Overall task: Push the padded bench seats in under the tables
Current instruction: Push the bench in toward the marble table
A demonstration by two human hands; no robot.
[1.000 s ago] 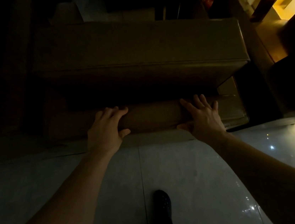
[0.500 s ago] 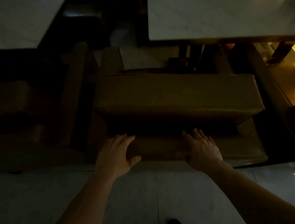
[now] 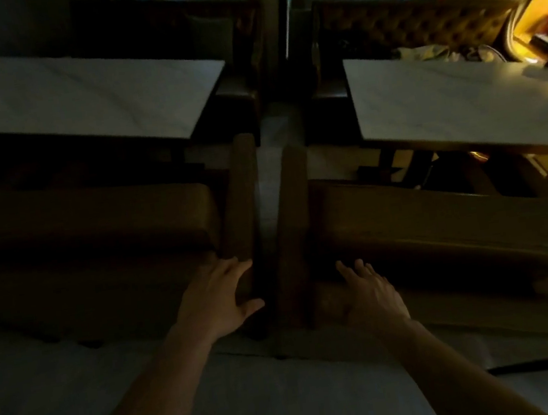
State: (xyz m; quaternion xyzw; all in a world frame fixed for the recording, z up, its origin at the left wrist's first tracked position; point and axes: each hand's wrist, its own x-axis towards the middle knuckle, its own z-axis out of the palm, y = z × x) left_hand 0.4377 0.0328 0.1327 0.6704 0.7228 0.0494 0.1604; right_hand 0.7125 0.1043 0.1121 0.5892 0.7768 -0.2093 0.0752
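Where fingers [image 3: 235, 270] spread, bench [image 3: 103, 290] beneath.

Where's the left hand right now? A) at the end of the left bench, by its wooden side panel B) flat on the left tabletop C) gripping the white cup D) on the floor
A: the left hand rests open at the left bench end, against its wooden side panel.

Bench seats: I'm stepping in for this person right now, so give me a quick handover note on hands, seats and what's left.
Left hand: open, at the near right corner of the left bench.
Right hand: open, fingers spread, at the near left end of the right bench.
Neither grips anything.
Both benches sit in front of their tables, left table, right table, seat pads mostly uncovered.
Left: pushing both in.
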